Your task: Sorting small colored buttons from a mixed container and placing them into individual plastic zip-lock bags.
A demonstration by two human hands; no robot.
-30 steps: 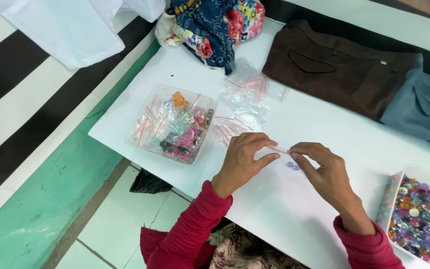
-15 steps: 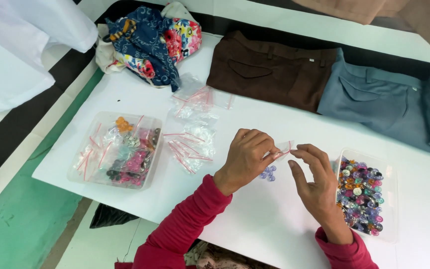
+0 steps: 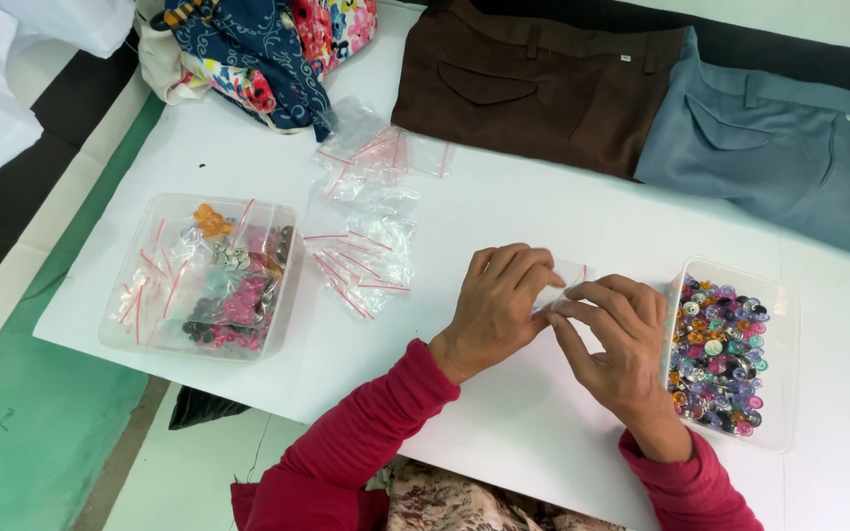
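Both hands pinch a small clear plastic zip bag [image 3: 571, 285] above the white worktop [image 3: 504, 211] at centre: left hand [image 3: 497, 303] and right hand [image 3: 620, 334] have fingers closed on it. At three o'clock sits a clear tub of colourful buttons [image 3: 730, 349].

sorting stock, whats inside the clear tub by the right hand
The clear tub holds a heap of small mixed-colour buttons. The right hand covers its near-left edge; lower layers are hidden.
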